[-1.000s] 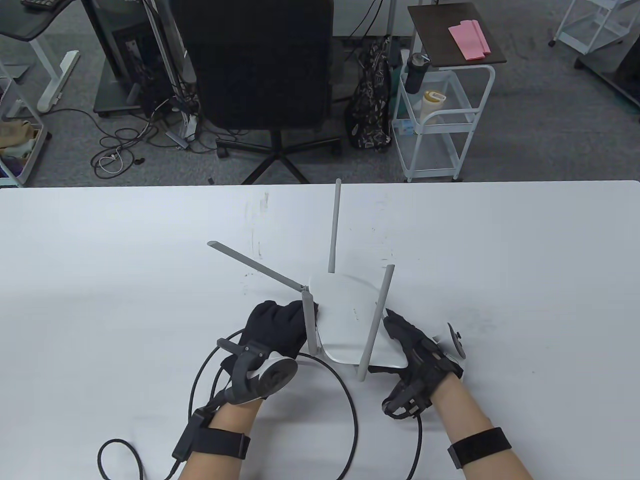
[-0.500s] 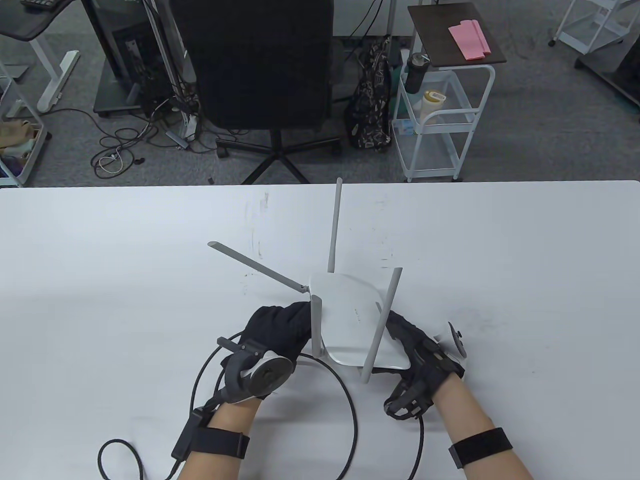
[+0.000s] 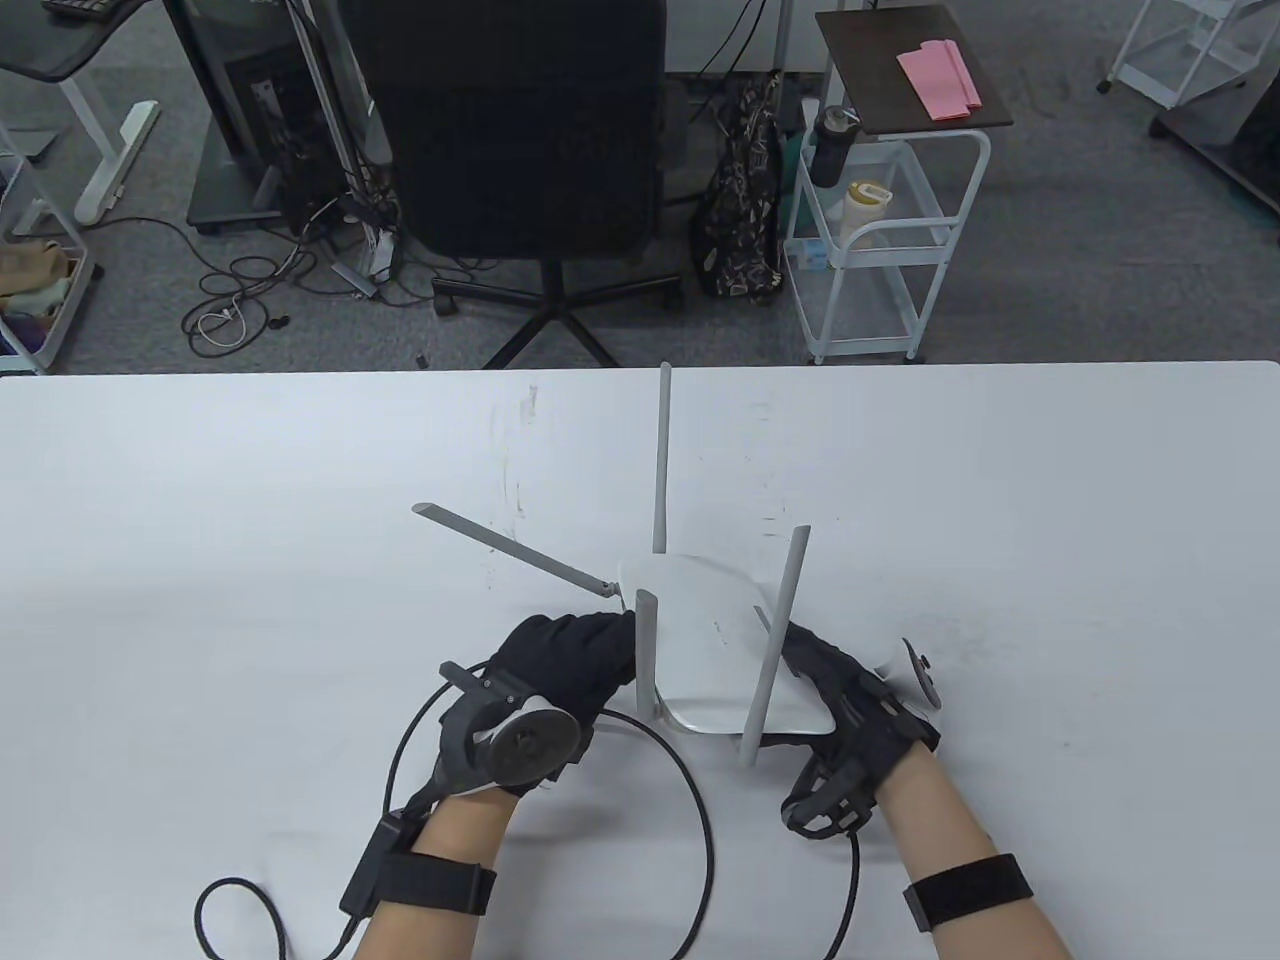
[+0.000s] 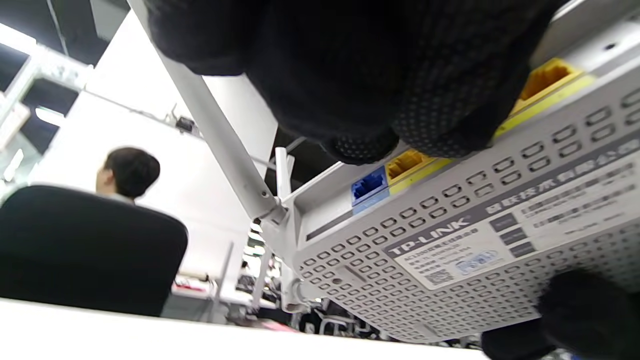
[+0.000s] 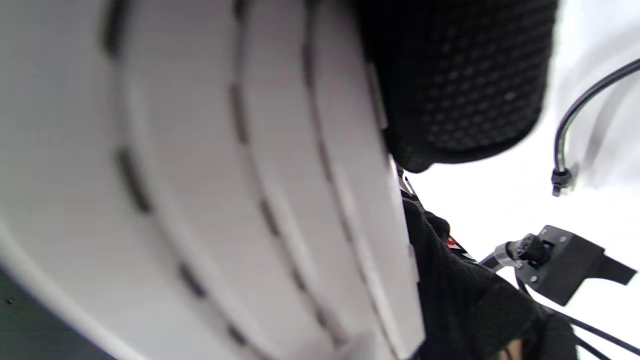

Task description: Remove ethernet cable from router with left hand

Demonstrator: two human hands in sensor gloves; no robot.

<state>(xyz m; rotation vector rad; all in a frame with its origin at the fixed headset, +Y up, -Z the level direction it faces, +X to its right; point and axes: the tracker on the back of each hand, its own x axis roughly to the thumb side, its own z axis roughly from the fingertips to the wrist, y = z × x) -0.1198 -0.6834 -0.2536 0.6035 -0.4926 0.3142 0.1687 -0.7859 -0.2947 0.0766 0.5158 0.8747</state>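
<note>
You face a white table (image 3: 200, 480) with grey carpet (image 3: 1050, 250) beyond it. A black office chair (image 3: 520, 130) stands at its far edge, and to your right a white wire cart (image 3: 880, 250) beside a patterned bag (image 3: 745, 210).

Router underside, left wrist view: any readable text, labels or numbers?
"TP-LINK": on the white sticker on the router underside.
Grey banner beside it: characters too blurred to read.
Sticker's small print, code square and blue logo: too small to read.
Table and right wrist views: no readable text.
</note>
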